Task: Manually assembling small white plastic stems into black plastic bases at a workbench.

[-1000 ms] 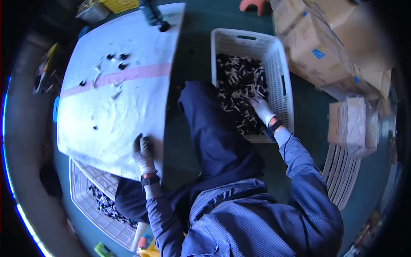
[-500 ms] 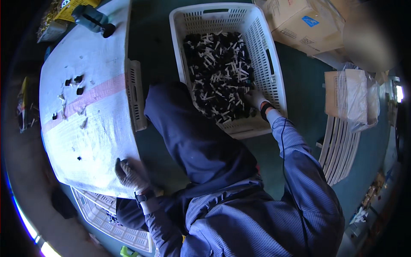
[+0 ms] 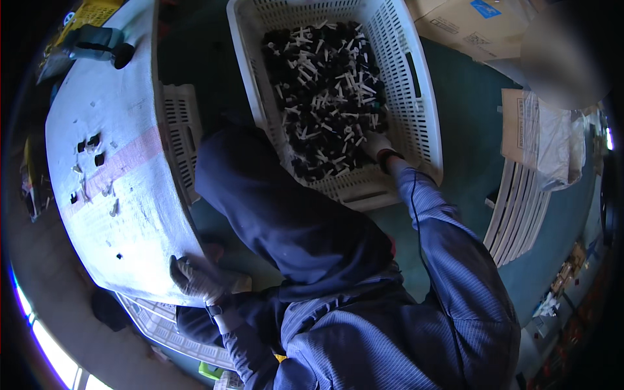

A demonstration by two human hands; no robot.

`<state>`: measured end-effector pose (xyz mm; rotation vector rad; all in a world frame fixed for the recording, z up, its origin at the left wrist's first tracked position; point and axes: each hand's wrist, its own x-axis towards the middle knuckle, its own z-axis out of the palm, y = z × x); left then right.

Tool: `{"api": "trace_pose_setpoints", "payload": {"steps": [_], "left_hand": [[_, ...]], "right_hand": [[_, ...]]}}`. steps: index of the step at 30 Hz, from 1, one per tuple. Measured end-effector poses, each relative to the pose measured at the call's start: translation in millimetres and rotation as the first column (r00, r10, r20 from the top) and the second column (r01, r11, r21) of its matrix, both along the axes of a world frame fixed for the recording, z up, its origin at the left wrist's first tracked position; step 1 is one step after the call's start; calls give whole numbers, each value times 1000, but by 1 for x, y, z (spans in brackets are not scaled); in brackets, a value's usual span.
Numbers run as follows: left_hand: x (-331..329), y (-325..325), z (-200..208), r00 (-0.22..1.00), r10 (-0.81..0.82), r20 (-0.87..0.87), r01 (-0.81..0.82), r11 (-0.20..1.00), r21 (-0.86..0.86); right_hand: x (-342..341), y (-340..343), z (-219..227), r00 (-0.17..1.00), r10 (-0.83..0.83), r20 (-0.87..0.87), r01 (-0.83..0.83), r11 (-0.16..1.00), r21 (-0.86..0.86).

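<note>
- Dark teal floor (image 3: 468,130) runs under everything; person in blue ribbed jacket sits over it, one knee in dark trousers up in the middle of the view.
- White perforated plastic crate (image 3: 416,84) sits on floor ahead, upper centre, long side running away from the person.
- Crate holds a heap of small black & white plastic parts (image 3: 325,84), piled wall to wall, white stick-shaped bits scattered over black ones.
- Right hand (image 3: 376,144), in light glove, is down in the parts near the crate's near right corner. Fingers buried in the heap, so can't tell if they're curled on anything or loose.
- Left hand (image 3: 195,278), also gloved, lies palm-down w/ fingers spread flat on the near edge of a white board w/ a pink stripe (image 3: 123,214). Holding nothing, just pressing on the board.
- Board lies to the left; a few small black pieces (image 3: 91,143) sit near its left edge by the stripe, some pale scraps close by.
- Dark tool w/ grey body (image 3: 97,49) lies at the board's far corner.
- Second white slotted crate (image 3: 179,130) pokes out from under the board's right edge; another lattice tray (image 3: 156,322) shows below its near edge.
- Brown cardboard boxes (image 3: 468,26) stand past the crate's far right corner.
- Stack of white flat slats (image 3: 517,208) lies on floor at right, w/ a box wrapped in clear plastic (image 3: 546,143) just above it.
</note>
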<state>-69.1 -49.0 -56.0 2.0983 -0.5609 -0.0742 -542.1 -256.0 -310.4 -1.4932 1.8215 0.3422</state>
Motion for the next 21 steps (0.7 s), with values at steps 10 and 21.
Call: {"api": "trace_pose_setpoints", "payload": {"steps": [10,21], "left_hand": [[1,0,-1,989,-39,139,16,987,160],[3,-2,-6,986,-1,167,-44,963,266]], "right_hand": [[-24,-23,-51,960,-197,-198,110,918,-381],[-45,-49,-85,959,-280,49,269,837,-476]]}}
